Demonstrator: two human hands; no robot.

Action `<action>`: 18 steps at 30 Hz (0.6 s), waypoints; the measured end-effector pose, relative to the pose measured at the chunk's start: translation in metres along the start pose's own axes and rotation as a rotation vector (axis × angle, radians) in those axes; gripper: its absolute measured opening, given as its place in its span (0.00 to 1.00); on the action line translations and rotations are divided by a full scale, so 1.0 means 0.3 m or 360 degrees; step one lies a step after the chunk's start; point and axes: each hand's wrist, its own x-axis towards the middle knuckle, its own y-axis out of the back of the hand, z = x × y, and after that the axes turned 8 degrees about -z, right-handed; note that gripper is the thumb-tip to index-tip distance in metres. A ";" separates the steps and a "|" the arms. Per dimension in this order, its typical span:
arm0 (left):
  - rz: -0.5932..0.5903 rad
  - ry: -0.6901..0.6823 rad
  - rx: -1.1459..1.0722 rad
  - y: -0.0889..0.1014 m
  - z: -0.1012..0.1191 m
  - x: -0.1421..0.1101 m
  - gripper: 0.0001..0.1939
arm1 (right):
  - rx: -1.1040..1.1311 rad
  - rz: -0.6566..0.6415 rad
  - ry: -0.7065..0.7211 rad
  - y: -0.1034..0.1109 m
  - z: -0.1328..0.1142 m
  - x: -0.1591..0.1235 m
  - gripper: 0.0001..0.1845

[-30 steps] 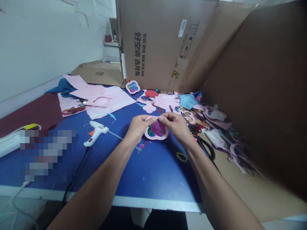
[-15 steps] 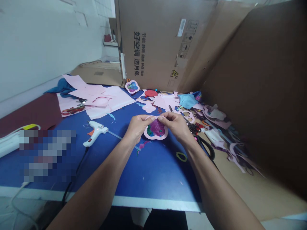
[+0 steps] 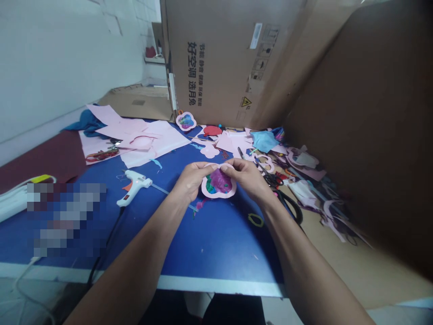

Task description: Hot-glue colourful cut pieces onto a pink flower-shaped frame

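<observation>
The left hand [image 3: 191,181] and right hand [image 3: 249,177] pinch the upper rim of a pink-edged, flower-shaped cutout [image 3: 220,182] over the blue tabletop [image 3: 209,253], fingers closed and thumbs close together on its front. Its centre is purple and green. The white glue gun [image 3: 137,184] lies beyond the left forearm, its clear glue stick [image 3: 158,188] pointing towards that arm; a yellow-green loop [image 3: 256,220] sits just beside the right forearm, near black handles [image 3: 299,212].

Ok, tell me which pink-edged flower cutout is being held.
The near cutout with the mostly purple centre, pinched by left hand and right hand; the bluer cutout sits untouched by the cardboard box.
</observation>
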 end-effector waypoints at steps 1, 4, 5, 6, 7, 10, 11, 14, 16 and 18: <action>-0.0002 -0.0007 0.0009 0.001 0.000 -0.001 0.19 | 0.0002 -0.0014 -0.0006 0.000 0.001 0.000 0.22; 0.0011 -0.0012 0.0042 0.001 0.000 -0.002 0.19 | -0.0010 -0.0017 -0.0007 -0.001 0.003 -0.001 0.22; 0.0016 -0.0017 0.0060 0.001 -0.001 -0.002 0.18 | -0.0019 -0.0011 -0.0002 -0.001 0.004 -0.001 0.21; 0.0019 -0.0026 0.0082 0.001 -0.003 -0.002 0.18 | -0.0027 -0.0007 0.0002 -0.001 0.004 -0.002 0.21; 0.0020 -0.0038 0.0104 0.001 -0.004 -0.002 0.17 | -0.0034 -0.0003 0.0005 -0.001 0.004 -0.002 0.20; 0.0020 -0.0060 0.0133 -0.002 -0.004 -0.002 0.17 | -0.0052 0.0032 0.0005 -0.002 0.002 -0.001 0.19; 0.0026 -0.0057 0.0131 -0.003 -0.002 -0.001 0.18 | -0.0058 0.0057 0.0003 -0.002 0.001 0.000 0.18; 0.0092 -0.0013 0.0120 -0.007 0.012 -0.003 0.20 | -0.0078 0.0156 -0.0003 -0.001 -0.004 0.002 0.17; 0.0154 0.0019 0.0106 -0.011 0.024 -0.004 0.22 | -0.0084 0.0217 -0.0010 0.001 -0.006 0.003 0.16; 0.0185 0.0045 0.0096 -0.014 0.034 -0.005 0.23 | -0.0080 0.0256 -0.0017 0.002 -0.008 0.003 0.16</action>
